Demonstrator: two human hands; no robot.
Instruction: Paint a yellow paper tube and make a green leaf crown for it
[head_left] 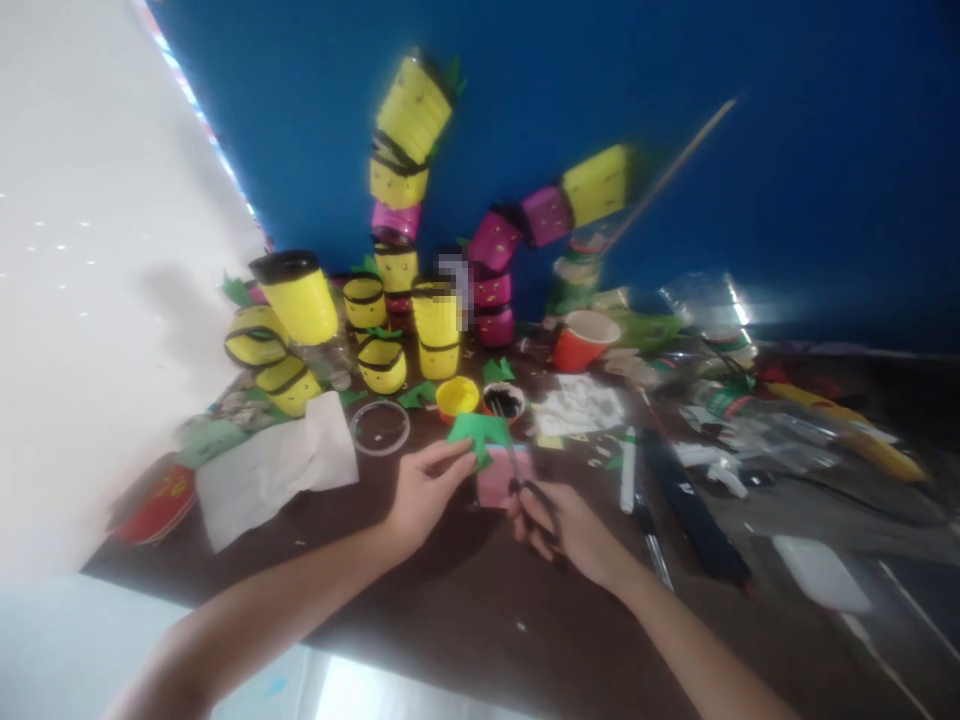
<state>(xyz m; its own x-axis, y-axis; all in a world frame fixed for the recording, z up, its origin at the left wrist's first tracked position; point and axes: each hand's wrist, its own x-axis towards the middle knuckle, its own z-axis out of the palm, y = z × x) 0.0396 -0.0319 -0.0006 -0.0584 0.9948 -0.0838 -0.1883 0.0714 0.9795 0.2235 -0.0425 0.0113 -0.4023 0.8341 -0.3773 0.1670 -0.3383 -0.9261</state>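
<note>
My left hand [429, 492] pinches a piece of green paper [474, 430] between thumb and fingers, above the brown table [450, 610]. Dark-handled scissors [541, 505] are in my right hand [566, 525], their blades pointing up and left against the right part of the green paper. Below the blades lies a pink pad [499, 478]. Just behind the green paper stand a small cup of yellow paint [457, 397] and a small cup of black paint [505, 402]. Motion blur hides how far apart the blades are.
Yellow and magenta decorated cups [416, 110] stand stacked against the blue wall. At left are a white sheet [281, 465] and a red packet [156, 505]. To the right lie a white marker [628, 470], a long dark case [694, 505] and clear plastic bottles [780, 430].
</note>
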